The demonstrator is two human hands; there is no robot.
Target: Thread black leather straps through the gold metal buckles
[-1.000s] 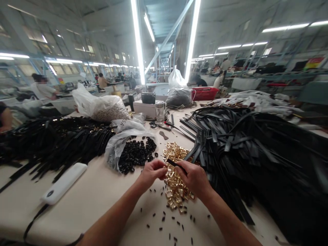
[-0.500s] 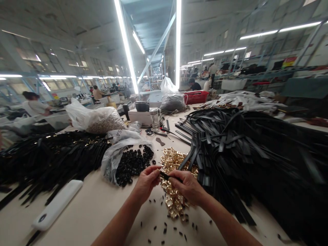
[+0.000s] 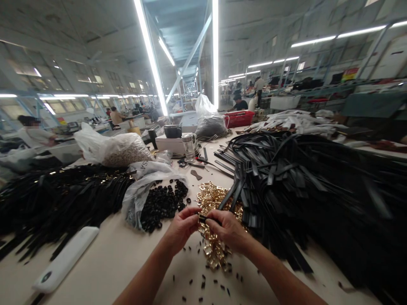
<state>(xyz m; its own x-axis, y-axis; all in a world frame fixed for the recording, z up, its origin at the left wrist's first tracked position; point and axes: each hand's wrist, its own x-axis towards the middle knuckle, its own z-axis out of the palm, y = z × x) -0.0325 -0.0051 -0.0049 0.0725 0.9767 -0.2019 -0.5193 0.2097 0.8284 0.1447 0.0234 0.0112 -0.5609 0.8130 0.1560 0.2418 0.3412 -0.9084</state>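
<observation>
A black strap is held between both hands, over a pile of gold-coloured metal buckles. My left hand pinches its left end, where a small bit of gold metal shows. My right hand grips the strap farther right, its fingers closed round it and close to the left fingertips. Left of the hands, black loops spill from an open clear plastic bag. A large heap of black straps lies at the right.
Small black bits are scattered near the front. A white device and more black strips lie at left. Behind stand a glass jar, a filled plastic bag and a red basket. People sit or stand in the background.
My right hand has moved slightly left along the strap, closer to my left fingertips. The whole view has shifted a little, so the table items appear farther left.
</observation>
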